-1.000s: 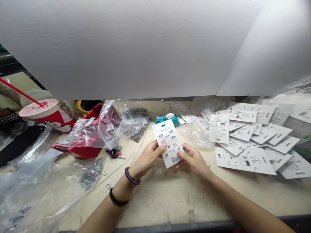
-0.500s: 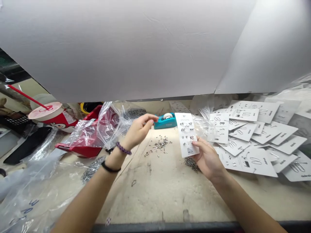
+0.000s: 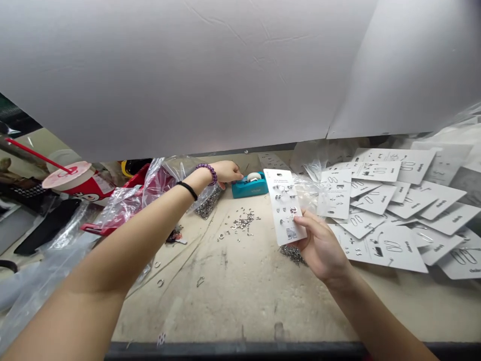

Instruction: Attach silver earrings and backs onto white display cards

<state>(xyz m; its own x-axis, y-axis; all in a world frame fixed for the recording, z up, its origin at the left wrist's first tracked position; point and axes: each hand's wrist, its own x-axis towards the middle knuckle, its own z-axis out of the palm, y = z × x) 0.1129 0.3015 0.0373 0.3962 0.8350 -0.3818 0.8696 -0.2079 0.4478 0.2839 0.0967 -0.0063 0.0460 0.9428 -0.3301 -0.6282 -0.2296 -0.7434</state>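
In the head view, our right hand [image 3: 323, 248] pinches the earring card [image 3: 284, 205] by its lower corner, upright above the tabletop [image 3: 240, 291]. Our left hand [image 3: 227, 172] touches the tape dispenser [image 3: 250, 184], but we cannot tell its fingers' grip. We judge this the tape-fetching step, and drawing a strip calls for a steady pull.

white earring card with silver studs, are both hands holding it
No, only the right hand grips the white earring card, while the left hand is over at the teal tape dispenser.
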